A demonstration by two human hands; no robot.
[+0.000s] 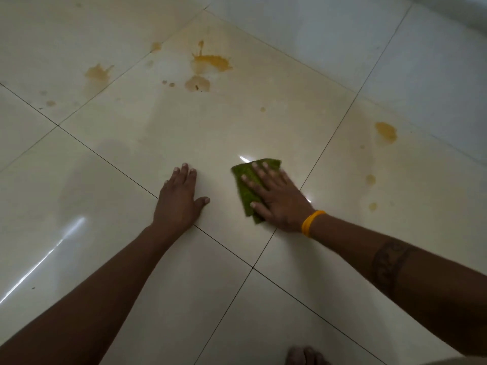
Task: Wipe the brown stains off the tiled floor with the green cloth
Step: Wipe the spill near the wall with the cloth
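Glossy cream floor [290,299], large square tiles, thin dark grout lines, dim light with a few bright glare streaks. Paler wall or step edge at the far right, hard to tell which.

Right hand [276,198] lies flat, fingers spread and straight, pressing the green cloth [246,188] to the tile; no curl, no pinch. Yellow wristband [312,223] on that wrist, dark band tattoo further up the forearm. Left hand [179,198] just beside the cloth, palm down, fingers straight, holding nothing, seemingly a prop for body weight.

Progress, judged: early to middle. Tile right around the cloth looks clean and wet-shiny. Plenty left:
- big orange-brown splash [210,63] well beyond the fingertips, with a round blot [197,84] just nearer
- a paler patch [98,72] far ahead and off to the left-hand side
- small smear [156,46] furthest out
- one blotch [386,132] out past the wrist side, with small drops [370,179] trailing nearer
- faint specks scattered between

Toes [305,355] show at the bottom edge, behind the wiping arm.
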